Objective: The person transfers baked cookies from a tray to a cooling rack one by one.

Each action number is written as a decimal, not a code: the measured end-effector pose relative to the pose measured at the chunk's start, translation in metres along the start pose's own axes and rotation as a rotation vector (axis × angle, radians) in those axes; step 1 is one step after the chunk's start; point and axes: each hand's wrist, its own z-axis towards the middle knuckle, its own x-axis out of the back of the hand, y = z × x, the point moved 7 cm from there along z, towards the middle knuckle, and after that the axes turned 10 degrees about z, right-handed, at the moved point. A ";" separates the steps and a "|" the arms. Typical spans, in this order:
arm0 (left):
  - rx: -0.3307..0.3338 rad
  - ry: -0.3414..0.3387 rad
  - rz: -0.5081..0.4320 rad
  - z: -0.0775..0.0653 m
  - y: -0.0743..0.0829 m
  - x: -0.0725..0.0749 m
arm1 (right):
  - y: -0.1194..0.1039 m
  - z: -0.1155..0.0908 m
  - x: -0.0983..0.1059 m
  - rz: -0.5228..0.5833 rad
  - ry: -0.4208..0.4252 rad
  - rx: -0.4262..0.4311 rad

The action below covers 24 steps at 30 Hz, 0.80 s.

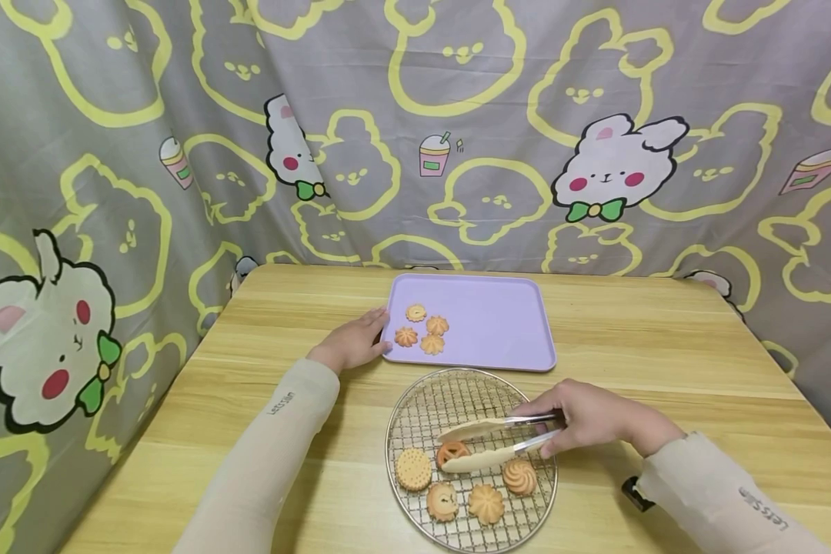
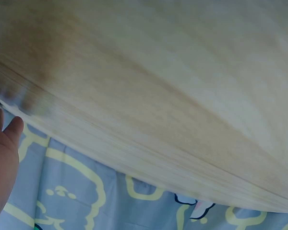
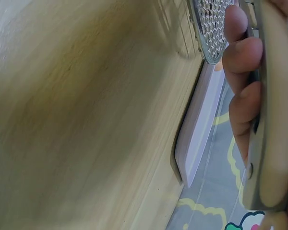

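Note:
My right hand (image 1: pixel 589 419) grips a pair of tongs (image 1: pixel 481 460) with beige tips and metal handles. The spread tips reach over a round wire rack (image 1: pixel 418 408), one on each side of a brown pretzel-shaped cookie (image 1: pixel 450 454). In the right wrist view, curled fingers (image 3: pixel 245 52) wrap the tongs' handle (image 3: pixel 278 120). My left hand (image 1: pixel 353 341) rests against the left edge of a purple tray (image 1: pixel 492 323), fingers extended. Several cookies lie in the tray's left part, among them a flower-shaped cookie (image 1: pixel 432 344). In the left wrist view, only part of the left hand (image 2: pixel 2 158) shows.
Around the pretzel-shaped cookie, the rack also bears a round dotted cookie (image 1: pixel 413 469), a ring-like cookie (image 1: pixel 443 502), a flower-shaped cookie (image 1: pixel 487 504) and a swirled cookie (image 1: pixel 519 477). A small black object (image 1: pixel 639 494) lies by the right sleeve. A patterned curtain (image 1: pixel 374 138) hangs behind the wooden table (image 1: pixel 630 331).

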 end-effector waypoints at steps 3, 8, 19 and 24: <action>0.004 -0.004 0.001 0.000 0.000 0.000 | 0.001 0.001 0.000 -0.059 0.009 -0.010; 0.006 -0.007 -0.001 0.000 0.000 0.000 | 0.002 0.002 0.000 -0.123 0.015 -0.028; 0.009 -0.008 -0.004 0.000 0.000 0.000 | 0.002 0.002 -0.002 -0.109 -0.003 -0.005; 0.007 -0.005 -0.010 0.000 0.001 0.001 | 0.005 0.001 0.000 -0.062 0.003 -0.029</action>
